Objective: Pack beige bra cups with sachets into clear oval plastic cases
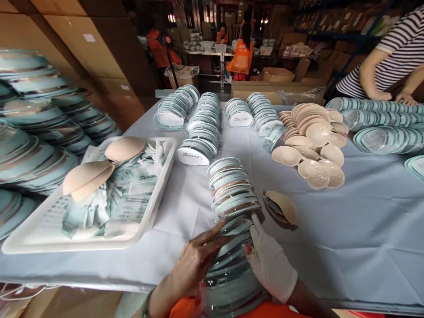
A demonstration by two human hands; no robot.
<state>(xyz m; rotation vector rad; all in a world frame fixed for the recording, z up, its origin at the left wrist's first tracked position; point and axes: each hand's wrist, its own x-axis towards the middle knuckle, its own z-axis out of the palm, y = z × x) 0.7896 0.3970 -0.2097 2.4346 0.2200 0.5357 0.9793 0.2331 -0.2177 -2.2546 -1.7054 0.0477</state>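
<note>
A row of clear plastic packs [232, 183] with pale teal inserts runs from the table towards my body. My left hand [197, 254], bare, lies along the row's left side with its fingers on the packs. On the opposite side, my right hand [273, 260] wears a white glove with some fingertips showing. Between them the two hands hold the packs, which lean against one another; the nearest ones overhang the table edge by my body. A single beige bra cup [286, 207] with a dark inside lies just right of the row.
A white basket [159, 198] with beige cups and teal-white sachets stands left. Packed rows [203, 128] line the table's back. Beige cups [318, 137] are heaped to the right. Tall pack stacks [39, 132] rise at far left. A person in a striped shirt [397, 48] handles packs at right.
</note>
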